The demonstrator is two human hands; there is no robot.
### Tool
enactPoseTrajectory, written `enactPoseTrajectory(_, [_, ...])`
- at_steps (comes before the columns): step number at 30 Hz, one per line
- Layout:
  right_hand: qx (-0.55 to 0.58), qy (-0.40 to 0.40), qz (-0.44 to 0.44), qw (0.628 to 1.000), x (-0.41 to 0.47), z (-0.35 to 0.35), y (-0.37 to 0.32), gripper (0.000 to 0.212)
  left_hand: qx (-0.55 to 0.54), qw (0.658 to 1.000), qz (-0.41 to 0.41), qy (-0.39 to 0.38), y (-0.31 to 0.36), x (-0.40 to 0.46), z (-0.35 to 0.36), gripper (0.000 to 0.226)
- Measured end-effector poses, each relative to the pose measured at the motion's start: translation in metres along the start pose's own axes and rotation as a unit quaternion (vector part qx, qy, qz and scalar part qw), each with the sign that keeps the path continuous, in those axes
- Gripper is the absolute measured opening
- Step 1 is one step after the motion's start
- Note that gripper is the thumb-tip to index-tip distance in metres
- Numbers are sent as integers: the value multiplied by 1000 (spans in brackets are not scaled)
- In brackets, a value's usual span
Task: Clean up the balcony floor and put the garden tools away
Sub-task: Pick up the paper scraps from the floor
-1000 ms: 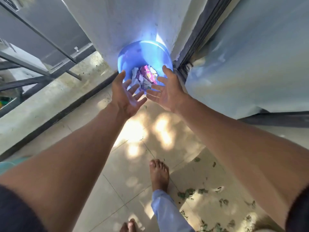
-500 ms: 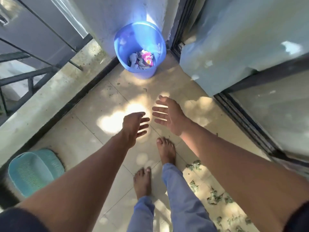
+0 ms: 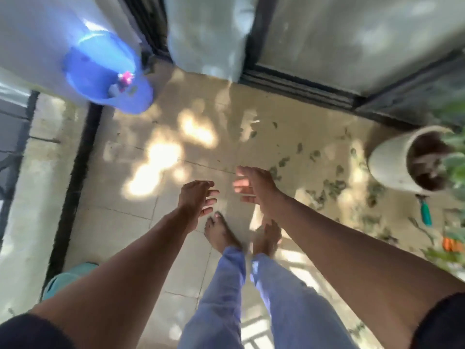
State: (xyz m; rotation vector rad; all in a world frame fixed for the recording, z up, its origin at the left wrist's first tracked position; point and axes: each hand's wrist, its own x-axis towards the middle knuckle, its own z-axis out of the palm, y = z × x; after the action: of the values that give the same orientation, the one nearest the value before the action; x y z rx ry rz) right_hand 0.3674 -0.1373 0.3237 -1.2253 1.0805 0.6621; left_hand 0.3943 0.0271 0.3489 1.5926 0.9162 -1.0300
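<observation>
My left hand (image 3: 197, 199) and my right hand (image 3: 254, 186) hang side by side above my bare feet, fingers spread and holding nothing. A blue bin (image 3: 105, 79) with scraps of rubbish in it stands at the far left against the wall. Green leaf bits (image 3: 332, 186) lie scattered over the tiled floor to the right of my hands. A teal-handled tool (image 3: 425, 214) lies on the floor at the right, below a white plant pot (image 3: 392, 162). Something orange (image 3: 451, 244) shows at the right edge, too blurred to identify.
A sliding door track (image 3: 302, 84) and a pale curtain (image 3: 208, 36) run along the far side. A concrete ledge (image 3: 32, 197) with a dark railing borders the left. A teal item (image 3: 64, 279) sits on the floor at the lower left.
The view has swung right and pulled back from the bin. Both empty hands have drawn away from it and dropped lower. The pot and the tool have come into view.
</observation>
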Motion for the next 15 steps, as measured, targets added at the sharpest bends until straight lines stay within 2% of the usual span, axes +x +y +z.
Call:
enactPoseTrajectory(3, [38,44,16,998,-13,-62,47,20,88,995,20,-32,-17,-11,55,21])
enactPoseTrajectory(5, [52,70,24,996,-22,-105,78,27,165,983,46,-59,-33,-16,92,21])
enactPoseTrajectory(7, [62,91,26,994,-33,-147,111,30,251,962,71,-83,-51,-22,128,19])
enactPoseTrajectory(9, [76,104,29,991,-43,-188,144,22,324,936,93,-102,-69,-29,165,18])
enactPoseTrajectory(15, [137,149,13,979,-73,-298,242,20,485,855,118,-140,-145,-57,275,19])
